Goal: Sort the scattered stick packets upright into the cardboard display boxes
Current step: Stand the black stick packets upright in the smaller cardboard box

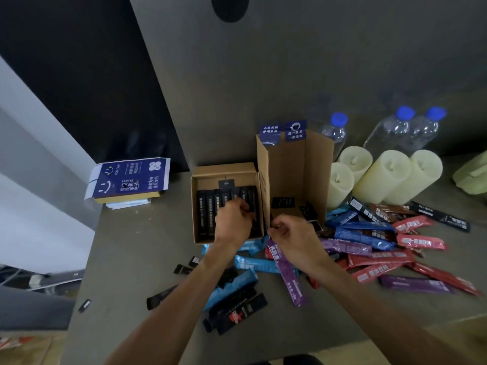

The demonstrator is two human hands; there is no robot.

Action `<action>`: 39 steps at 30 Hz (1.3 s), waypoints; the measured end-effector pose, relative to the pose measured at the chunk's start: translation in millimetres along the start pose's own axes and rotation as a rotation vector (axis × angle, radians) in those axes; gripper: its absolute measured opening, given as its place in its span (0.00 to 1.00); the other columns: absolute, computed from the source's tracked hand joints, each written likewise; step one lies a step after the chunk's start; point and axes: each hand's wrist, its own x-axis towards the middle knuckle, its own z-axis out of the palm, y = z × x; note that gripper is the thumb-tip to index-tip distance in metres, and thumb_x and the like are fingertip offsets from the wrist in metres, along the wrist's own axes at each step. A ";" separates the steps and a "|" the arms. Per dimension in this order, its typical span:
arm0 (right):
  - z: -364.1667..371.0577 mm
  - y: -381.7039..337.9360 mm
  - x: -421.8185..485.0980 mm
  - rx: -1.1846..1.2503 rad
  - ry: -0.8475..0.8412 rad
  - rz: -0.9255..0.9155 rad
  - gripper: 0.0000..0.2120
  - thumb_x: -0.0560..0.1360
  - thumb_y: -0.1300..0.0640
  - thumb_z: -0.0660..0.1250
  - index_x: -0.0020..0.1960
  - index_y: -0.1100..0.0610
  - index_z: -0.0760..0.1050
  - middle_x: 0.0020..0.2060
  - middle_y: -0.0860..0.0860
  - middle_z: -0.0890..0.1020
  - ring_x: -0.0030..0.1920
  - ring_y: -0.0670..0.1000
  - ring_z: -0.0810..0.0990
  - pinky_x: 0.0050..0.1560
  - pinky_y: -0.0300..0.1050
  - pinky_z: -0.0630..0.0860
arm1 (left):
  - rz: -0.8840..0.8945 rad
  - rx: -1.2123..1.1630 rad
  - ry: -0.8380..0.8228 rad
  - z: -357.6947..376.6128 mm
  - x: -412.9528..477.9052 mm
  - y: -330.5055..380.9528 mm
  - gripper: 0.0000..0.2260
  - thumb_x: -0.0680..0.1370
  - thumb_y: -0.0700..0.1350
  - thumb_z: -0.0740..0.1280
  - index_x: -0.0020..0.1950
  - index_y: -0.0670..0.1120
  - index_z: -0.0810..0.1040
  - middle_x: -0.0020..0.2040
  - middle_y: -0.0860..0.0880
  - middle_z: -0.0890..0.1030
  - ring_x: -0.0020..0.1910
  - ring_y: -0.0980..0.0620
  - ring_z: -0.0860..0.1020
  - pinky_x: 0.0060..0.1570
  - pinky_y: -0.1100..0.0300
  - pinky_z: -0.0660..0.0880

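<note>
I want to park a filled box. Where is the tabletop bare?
Bare: the table left of the low cardboard box, up to the blue printed stack. Crowded: loose packets in front and right of it; candles and bottles behind those.

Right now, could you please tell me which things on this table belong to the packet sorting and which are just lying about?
For the job: low cardboard box, black packets standing in it, tall cardboard box, loose blue packets, purple packets, red packets.
Just lying about: water bottles, candles, blue printed carton.
</note>
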 end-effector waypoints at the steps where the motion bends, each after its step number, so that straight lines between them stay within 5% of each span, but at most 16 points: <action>1: 0.5 1.0 1.2 -0.005 -0.001 -0.003 0.03 0.78 0.57 0.70 0.46 0.51 0.79 0.37 0.41 0.79 0.36 0.34 0.77 0.38 0.25 0.69 | 0.017 0.023 0.013 0.7 -0.3 0.7 0.07 0.78 0.41 0.70 0.55 0.47 0.80 0.48 0.49 0.84 0.43 0.54 0.81 0.44 0.59 0.81; 10: 0.2 4.1 5.2 -0.002 -0.027 -0.015 0.02 0.79 0.55 0.69 0.48 0.52 0.79 0.39 0.42 0.80 0.38 0.37 0.78 0.39 0.26 0.71 | 0.083 0.147 0.060 7.7 -3.2 -2.5 0.04 0.78 0.42 0.68 0.52 0.48 0.78 0.45 0.49 0.83 0.43 0.52 0.82 0.45 0.52 0.83; 17: -2.7 4.7 3.4 0.043 -0.008 -0.021 0.02 0.78 0.55 0.70 0.49 0.53 0.81 0.38 0.44 0.81 0.38 0.37 0.79 0.39 0.28 0.72 | 0.094 0.123 0.045 3.0 -10.6 1.9 0.03 0.78 0.42 0.68 0.51 0.48 0.79 0.43 0.50 0.82 0.40 0.54 0.82 0.41 0.58 0.82; 23: -26.5 31.1 -29.8 0.083 -0.016 0.003 0.03 0.79 0.59 0.68 0.50 0.53 0.80 0.42 0.44 0.82 0.43 0.41 0.82 0.47 0.35 0.80 | 0.145 -0.023 0.110 -15.6 -56.1 17.2 0.02 0.81 0.44 0.66 0.49 0.49 0.77 0.40 0.56 0.80 0.38 0.65 0.79 0.35 0.73 0.74; 26: -45.4 61.2 -52.3 0.007 0.014 0.039 0.04 0.79 0.59 0.68 0.50 0.51 0.79 0.44 0.41 0.82 0.45 0.38 0.81 0.48 0.34 0.79 | 0.305 -0.027 0.100 -5.6 -85.3 26.3 0.02 0.80 0.44 0.67 0.48 0.50 0.77 0.41 0.57 0.79 0.40 0.61 0.79 0.38 0.68 0.76; 29: -63.6 92.1 -68.5 -0.005 0.073 0.126 0.05 0.78 0.60 0.69 0.46 0.51 0.80 0.39 0.44 0.82 0.40 0.41 0.82 0.43 0.37 0.78 | 0.415 0.162 -0.099 33.5 -108.4 35.5 0.02 0.80 0.48 0.66 0.49 0.52 0.78 0.45 0.57 0.80 0.42 0.58 0.78 0.41 0.59 0.77; 36: -80.3 130.4 -92.5 -0.024 0.155 0.194 0.10 0.75 0.63 0.70 0.39 0.50 0.79 0.34 0.44 0.83 0.35 0.42 0.81 0.41 0.38 0.76 | 0.349 0.440 -0.150 91.8 -117.0 48.6 0.07 0.80 0.50 0.63 0.57 0.52 0.75 0.51 0.51 0.82 0.47 0.48 0.82 0.45 0.51 0.79; 39: -79.0 133.4 -95.1 -0.023 0.147 0.182 0.08 0.76 0.62 0.70 0.41 0.50 0.80 0.35 0.42 0.82 0.36 0.40 0.80 0.40 0.31 0.72 | 0.343 0.433 -0.137 92.1 -121.2 47.3 0.08 0.80 0.49 0.63 0.59 0.53 0.76 0.53 0.52 0.82 0.48 0.49 0.82 0.46 0.50 0.80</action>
